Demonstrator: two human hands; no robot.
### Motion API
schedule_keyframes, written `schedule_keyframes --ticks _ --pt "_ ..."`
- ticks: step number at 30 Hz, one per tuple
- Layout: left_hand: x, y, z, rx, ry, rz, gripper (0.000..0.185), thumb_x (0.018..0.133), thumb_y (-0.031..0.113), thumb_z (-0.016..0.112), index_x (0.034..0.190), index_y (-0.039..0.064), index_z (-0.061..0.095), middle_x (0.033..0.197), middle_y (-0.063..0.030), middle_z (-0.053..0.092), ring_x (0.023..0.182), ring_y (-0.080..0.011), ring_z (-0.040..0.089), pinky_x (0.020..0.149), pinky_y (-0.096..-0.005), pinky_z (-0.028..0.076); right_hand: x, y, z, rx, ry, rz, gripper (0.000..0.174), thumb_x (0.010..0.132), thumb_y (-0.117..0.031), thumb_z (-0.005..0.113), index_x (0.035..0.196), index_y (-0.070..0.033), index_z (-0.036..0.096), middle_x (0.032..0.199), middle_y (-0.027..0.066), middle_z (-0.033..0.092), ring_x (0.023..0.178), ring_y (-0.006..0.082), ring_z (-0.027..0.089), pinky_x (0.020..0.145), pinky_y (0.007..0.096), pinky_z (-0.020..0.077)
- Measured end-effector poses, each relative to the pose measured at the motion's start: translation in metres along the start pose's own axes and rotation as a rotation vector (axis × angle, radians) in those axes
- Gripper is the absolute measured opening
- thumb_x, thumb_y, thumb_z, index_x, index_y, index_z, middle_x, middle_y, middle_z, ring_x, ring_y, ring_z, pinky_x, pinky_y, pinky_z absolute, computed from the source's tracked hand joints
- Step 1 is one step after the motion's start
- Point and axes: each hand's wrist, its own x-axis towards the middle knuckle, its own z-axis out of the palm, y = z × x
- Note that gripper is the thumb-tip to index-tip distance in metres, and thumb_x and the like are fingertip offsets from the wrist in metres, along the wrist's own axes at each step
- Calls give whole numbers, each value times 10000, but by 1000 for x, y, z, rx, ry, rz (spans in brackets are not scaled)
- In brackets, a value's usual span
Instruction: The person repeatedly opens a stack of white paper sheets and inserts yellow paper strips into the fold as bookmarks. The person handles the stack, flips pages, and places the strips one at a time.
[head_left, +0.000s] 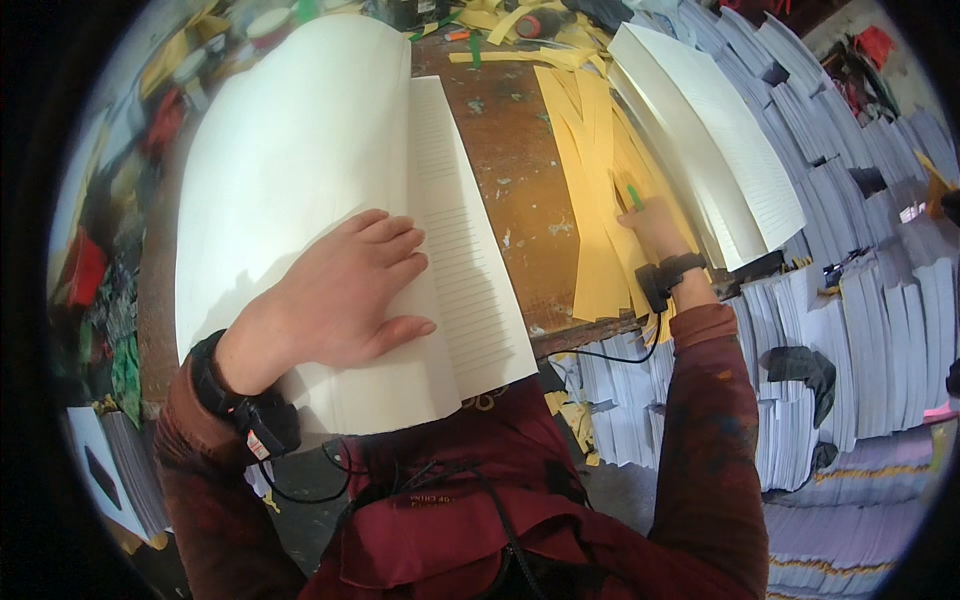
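My left hand (345, 289) rests palm down on a large white paper sheet (292, 135), its thumb spread from the fingers. The sheet curves up at its far end and overlaps ruled pages (461, 247) showing along its right side. Over on the right, my right hand (654, 225) is at a bundle of yellow paper strips (589, 187). A small green piece (635, 196) shows by its fingers; whether it is held or wrapped around a finger is unclear. The fingers are partly hidden, so their grip cannot be told.
A worn wooden table (517, 165) carries the papers. An open ruled booklet (720, 142) lies beyond the strips. Many stacked paper blocks (802, 360) crowd the right side. Yellow scraps (495, 19) litter the table's far end. Cables hang from both wrist devices.
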Motion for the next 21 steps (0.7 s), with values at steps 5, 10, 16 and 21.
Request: schedule_keyframes --ticks 5,10,16,21 --pt "-3 0 1 -22 -142 -101 559 822 394 668 1153 -51 598 1308 -222 543 1293 -342 443 1139 -437 282 0 -66 -18 -162 -220 8 228 786 -122 726 683 32 594 575 59 542 473 168 463 440 346 329" --pt "-4 -2 5 43 -73 -32 520 852 411 636 1082 -55 625 1221 -205 583 1211 -321 490 1085 -404 331 9 -154 -2 374 -295 -41 188 868 -121 668 747 -14 571 544 23 474 406 128 405 375 281 282" --pt "-5 -3 10 86 8 15 502 863 420 623 1038 -51 642 1157 -186 610 1159 -306 520 1050 -385 363 -63 -209 -3 804 -114 -164 152 915 -172 659 871 -58 568 625 -30 471 415 57 364 379 218 294" --pt "-5 -3 12 102 -8 14 490 862 414 626 1039 -42 643 1155 -177 611 1148 -302 524 1045 -383 367 -173 -173 21 676 -267 47 177 918 -205 665 978 -63 578 634 -65 481 424 31 372 360 198 281"
